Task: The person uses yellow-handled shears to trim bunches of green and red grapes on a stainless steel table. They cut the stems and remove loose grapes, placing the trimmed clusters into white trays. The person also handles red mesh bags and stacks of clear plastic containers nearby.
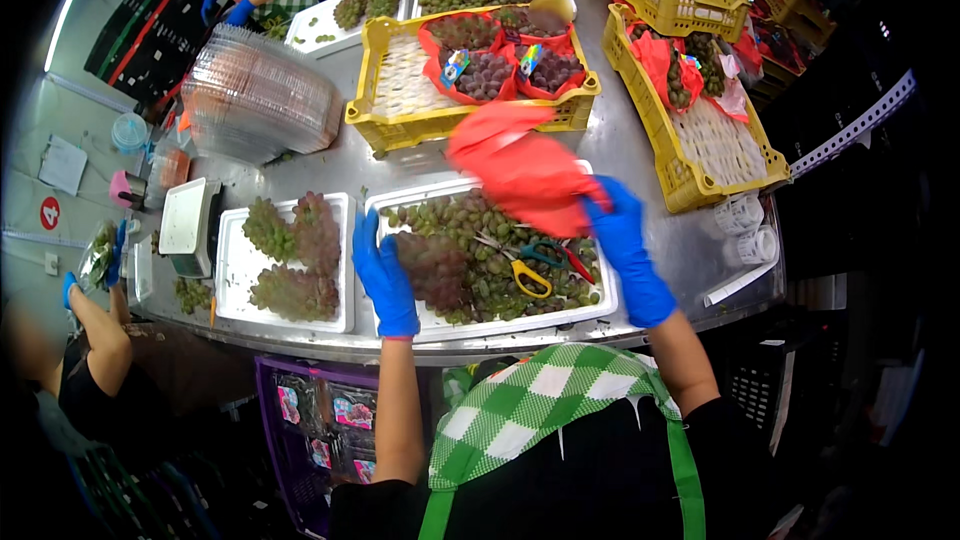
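My right hand (630, 255), in a blue glove, grips the lower end of a red wrapping sheet (517, 165), blurred above the white foam tray (495, 330) in front of me. My left hand (386, 274), also gloved, has its fingers spread at the tray's left edge, beside a dark grape bunch (433, 270); whether it touches the bunch is unclear. Loose grapes (495, 300) cover much of the tray. On them lie yellow-handled scissors (531, 277) and a teal-and-red-handled cutting tool (551, 253). Several grape bunches (296, 292) rest in the left foam tray (225, 262).
Yellow crates (405, 133) (660, 157) hold red-wrapped grapes. Stacked clear plastic containers (259, 97), a weighing scale (184, 225) and label rolls (756, 246) stand on the metal table. A purple crate (277, 420) is below. People are at work on the left and across the table.
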A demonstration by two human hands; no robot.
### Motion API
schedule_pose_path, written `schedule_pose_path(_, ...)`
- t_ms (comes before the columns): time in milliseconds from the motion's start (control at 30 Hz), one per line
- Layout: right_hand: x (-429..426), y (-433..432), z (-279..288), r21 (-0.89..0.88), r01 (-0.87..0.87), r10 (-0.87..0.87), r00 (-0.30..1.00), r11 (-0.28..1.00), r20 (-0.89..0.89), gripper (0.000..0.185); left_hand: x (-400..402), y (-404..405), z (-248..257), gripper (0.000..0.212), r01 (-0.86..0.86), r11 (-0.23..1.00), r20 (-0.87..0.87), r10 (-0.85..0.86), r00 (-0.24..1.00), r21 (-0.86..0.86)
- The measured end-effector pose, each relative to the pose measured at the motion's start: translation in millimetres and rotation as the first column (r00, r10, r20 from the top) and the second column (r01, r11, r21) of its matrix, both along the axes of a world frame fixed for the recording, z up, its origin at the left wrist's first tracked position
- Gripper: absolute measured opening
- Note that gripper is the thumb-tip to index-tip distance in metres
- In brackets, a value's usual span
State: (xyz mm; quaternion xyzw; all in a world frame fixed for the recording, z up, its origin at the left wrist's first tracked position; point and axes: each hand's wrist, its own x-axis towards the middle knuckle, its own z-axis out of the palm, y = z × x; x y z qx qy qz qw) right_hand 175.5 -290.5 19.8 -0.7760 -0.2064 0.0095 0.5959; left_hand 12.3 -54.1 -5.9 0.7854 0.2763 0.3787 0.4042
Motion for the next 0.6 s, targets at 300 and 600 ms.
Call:
schedule_pose_path(300,74.6,-181.4,-12.3,-0.128,0.621,-0.576,0.773,0.773,0.268,0.021,-21.8,8.9,-45.9,0.041,-0.094,0.981,-0.175,0.064,0.983,-0.170)
schedule_pose_path(600,125.2,-99.1,-11.4,-0.431,0.608,-0.242,0.723,0.666,0.646,0.030,81.6,92.8,-56.2,0.061,0.011,0.986,-0.320,0.044,0.946,0.168)
